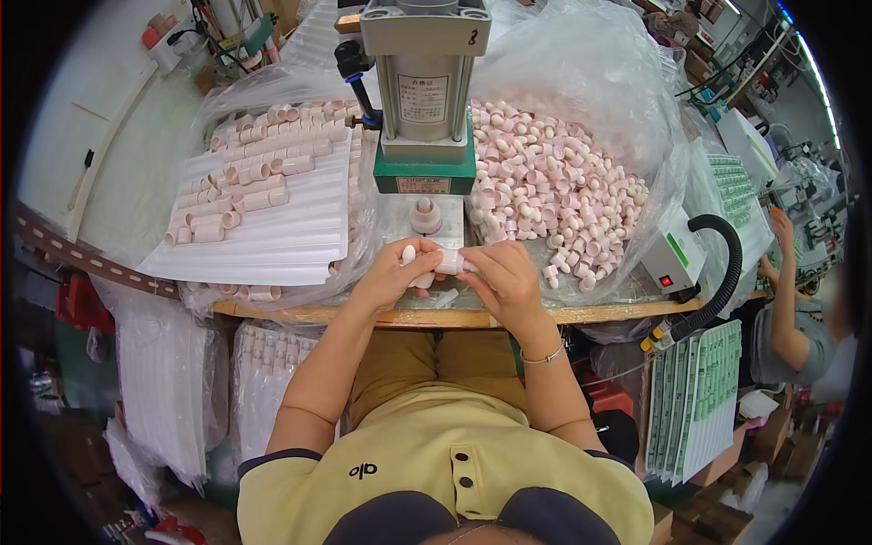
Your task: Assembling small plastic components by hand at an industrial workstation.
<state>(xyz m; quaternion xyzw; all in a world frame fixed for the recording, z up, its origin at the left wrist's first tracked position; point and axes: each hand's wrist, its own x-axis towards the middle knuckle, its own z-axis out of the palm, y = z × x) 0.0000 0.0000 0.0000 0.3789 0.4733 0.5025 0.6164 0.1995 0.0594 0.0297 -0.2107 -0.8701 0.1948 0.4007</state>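
Observation:
Both hands meet at the front edge of the table, below the press. Between them lies a small pale pink cylinder point(450, 262), pinched by the fingers of each. My left hand point(391, 275) is closed on its left end, and a white rounded piece point(409, 253) shows beside the same fingers. My right hand point(509, 277) grips the right end with fingertips and thumb. Just beyond, a pink part point(425, 217) stands upright on the metal base under the green head point(425, 168) of the press point(422, 91), with a gap between them.
To the left, pink tubes lie on a ridged white tray point(263, 259). A heap of pink caps with white rounded tips point(554, 191) rests in clear plastic at right. Farther right are a white box point(674, 254), a black hose point(731, 272) and another person's arm point(786, 309).

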